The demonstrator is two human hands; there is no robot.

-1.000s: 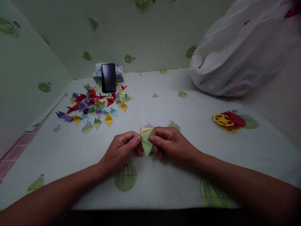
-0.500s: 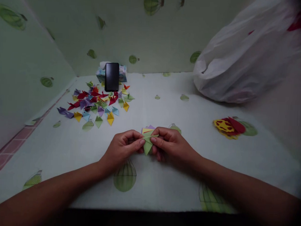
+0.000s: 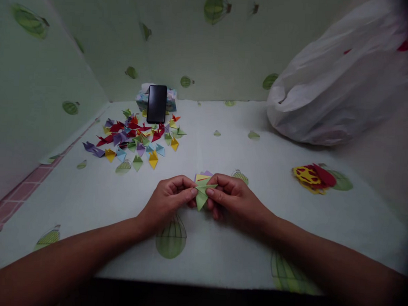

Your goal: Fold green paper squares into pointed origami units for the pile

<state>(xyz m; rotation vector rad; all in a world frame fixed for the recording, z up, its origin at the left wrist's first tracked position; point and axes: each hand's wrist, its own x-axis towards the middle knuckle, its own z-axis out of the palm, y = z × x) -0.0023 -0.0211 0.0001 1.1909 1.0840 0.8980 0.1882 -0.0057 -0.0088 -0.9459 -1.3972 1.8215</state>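
My left hand [image 3: 169, 201] and my right hand [image 3: 234, 199] meet at the middle of the table, both pinching a small light green folded paper piece [image 3: 201, 197] that points down toward me. Just behind it lies a small stack of coloured paper sheets [image 3: 202, 175], yellow and purple on top, partly hidden by my fingers. A scattered heap of folded paper triangles [image 3: 137, 139] in red, purple, yellow, green and blue lies at the far left.
A black phone [image 3: 156, 103] leans upright on a tissue box [image 3: 144, 96] behind the heap. A big white plastic bag [image 3: 340, 82] fills the back right. Red and yellow paper scraps [image 3: 312, 175] lie at the right. The table cover [image 3: 262, 217] carries green balloon prints.
My fingers have pressed the green piece into a narrower fold with its top flap turned sideways. The view has drifted slightly; the hands stay in the same spot.
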